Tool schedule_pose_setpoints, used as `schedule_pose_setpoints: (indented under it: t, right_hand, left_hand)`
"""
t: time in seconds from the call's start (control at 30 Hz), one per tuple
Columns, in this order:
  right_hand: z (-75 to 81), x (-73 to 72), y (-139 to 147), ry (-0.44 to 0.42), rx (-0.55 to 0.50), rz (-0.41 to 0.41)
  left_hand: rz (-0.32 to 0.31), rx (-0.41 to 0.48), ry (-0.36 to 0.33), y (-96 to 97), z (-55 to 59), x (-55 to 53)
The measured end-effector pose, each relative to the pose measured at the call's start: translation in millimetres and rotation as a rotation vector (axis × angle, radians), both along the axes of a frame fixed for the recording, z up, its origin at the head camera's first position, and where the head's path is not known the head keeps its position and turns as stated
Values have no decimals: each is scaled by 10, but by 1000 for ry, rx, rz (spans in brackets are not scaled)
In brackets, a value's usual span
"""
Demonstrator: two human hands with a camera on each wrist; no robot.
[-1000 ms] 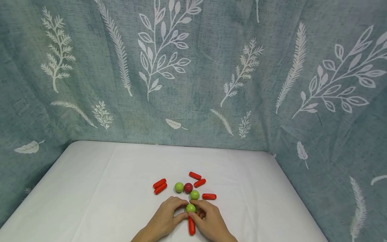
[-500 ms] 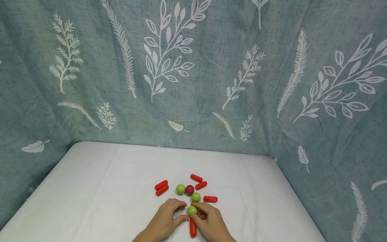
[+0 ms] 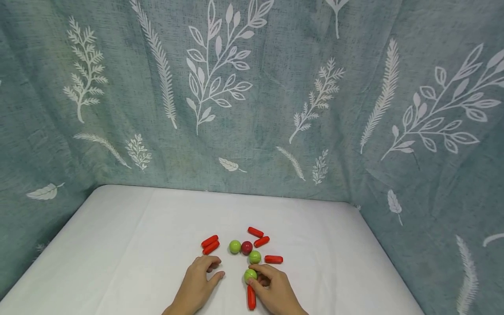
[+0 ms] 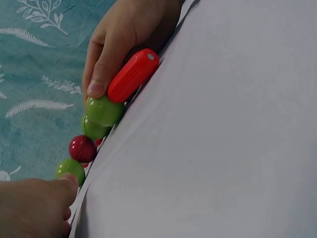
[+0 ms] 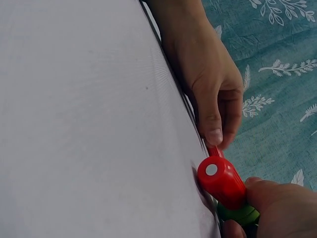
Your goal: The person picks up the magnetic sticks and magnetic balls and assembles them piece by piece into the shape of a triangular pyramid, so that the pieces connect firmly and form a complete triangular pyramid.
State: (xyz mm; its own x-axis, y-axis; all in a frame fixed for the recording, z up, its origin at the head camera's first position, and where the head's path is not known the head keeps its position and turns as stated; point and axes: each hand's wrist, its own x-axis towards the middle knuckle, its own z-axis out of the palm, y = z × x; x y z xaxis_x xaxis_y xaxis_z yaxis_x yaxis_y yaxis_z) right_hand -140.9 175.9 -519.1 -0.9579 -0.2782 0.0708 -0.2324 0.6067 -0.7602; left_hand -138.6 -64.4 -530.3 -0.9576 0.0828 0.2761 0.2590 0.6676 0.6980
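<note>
Head view: from above, farther back, facing forward and down across the white table. Wrist views: close, tilted sideways — both include the nearest red stick.

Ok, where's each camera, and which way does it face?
Head: worn on the head, facing forward and down at white table and curtain; left hand and right hand show.
Left wrist: worn there, facing past the left hand, lower left, toward the right hand, top.
Right wrist: worn there, facing past the right hand, lower right, toward the left hand, top.
Wrist views share the red stick and pinched green ball.
</note>
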Motion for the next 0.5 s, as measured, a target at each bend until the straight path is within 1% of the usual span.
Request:
schedule_pose_setpoints:
  t: [0.03, 0.2, 0.27, 0.33, 0.43, 0.5]
  right_hand:
    - [4, 0, 3, -4, 0, 1]
    - [2, -4, 10, -15, -5, 7]
    - [5, -2, 11, -12, -6, 9]
    - [8, -1, 13, -8, -4, 11]
    - [14, 1, 16, -9, 3, 9]
    - [18, 2, 22, -14, 13, 2]
  left_hand:
    - [24, 0, 7, -19, 2, -2]
    - [156, 22, -2, -126, 2, -47]
    - [191, 32, -9, -166, 1, -75]
    - [206, 42, -10, -195, 3, -99]
    - [204, 40, -9, -217, 3, -130]
    - [200, 39, -21, -212, 1, -155]
